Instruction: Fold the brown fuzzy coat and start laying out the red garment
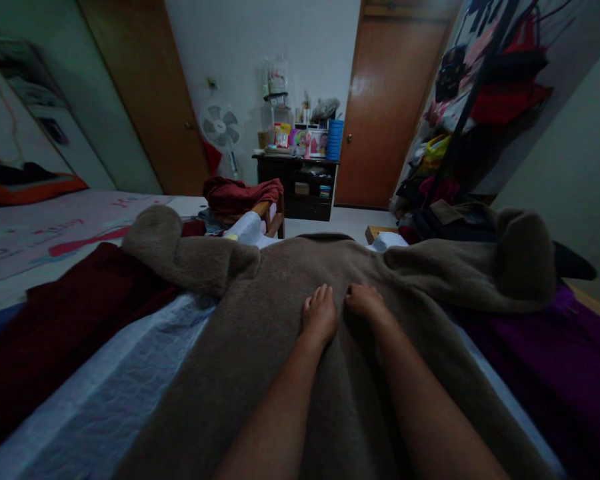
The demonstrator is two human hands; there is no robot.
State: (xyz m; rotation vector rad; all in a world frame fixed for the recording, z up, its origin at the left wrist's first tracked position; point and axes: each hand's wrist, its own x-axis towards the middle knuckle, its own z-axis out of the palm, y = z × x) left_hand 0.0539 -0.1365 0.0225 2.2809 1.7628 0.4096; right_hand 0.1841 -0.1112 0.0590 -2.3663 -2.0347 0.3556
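Note:
A long brown fuzzy coat point(275, 320) lies spread on a bed with a pale blue quilted cover point(130, 367), its sleeves stretched out to both sides and their ends folded over. On the coat's upper middle rests my left hand point(321, 312), its fingers lying on the fabric, slightly curled. Just to the right, my right hand point(365, 300) also lies on the coat, fingers bent downward and partly hidden. A narrow strip of coat separates the two hands. No fabric is visibly lifted by either one.
Dark red cloth point(85, 313) lies at the left, purple cloth point(545, 353) at the right. A red garment point(240, 195) hangs over a wooden chair ahead. Beyond are a fan point(221, 127), a dark cabinet point(295, 190) and a door point(390, 100). Clothes and bags hang at the right.

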